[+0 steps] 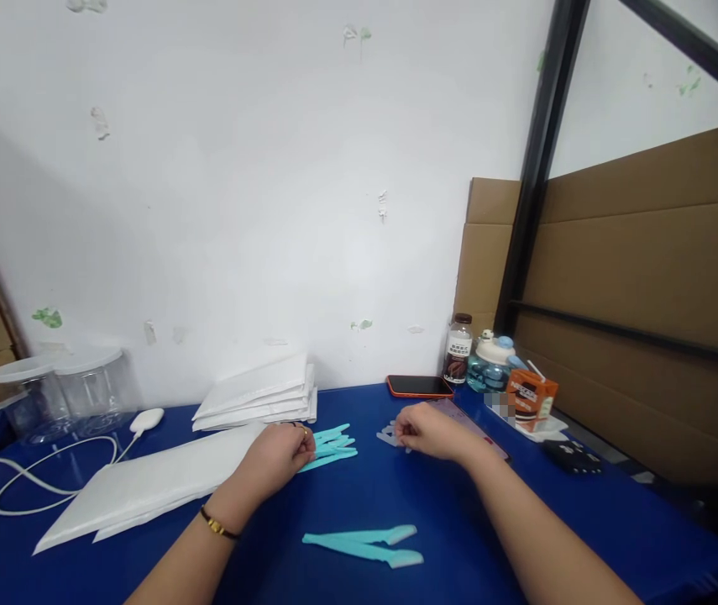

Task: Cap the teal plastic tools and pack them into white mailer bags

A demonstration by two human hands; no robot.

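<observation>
My left hand (280, 454) is closed in a pinch at the near-left end of a small pile of turquoise eyebrow razors (337, 443). Its fingertips cover part of the pile. To the right, my right hand (425, 430) pinches at a few small translucent plastic caps (387, 434), whose ends show left of the fingers. Closer to me lie two more turquoise eyebrow razors (362, 544), handles together at the left and pale blade ends spread at the right.
White padded mailers (163, 475) lie at left, with more stacked (258, 395) against the wall. Left stand clear jars (91, 395) and a white cable puck (146, 420). At right are phones (420, 386), bottles (458, 349), a drink carton (530, 399) and a black frame post (531, 168).
</observation>
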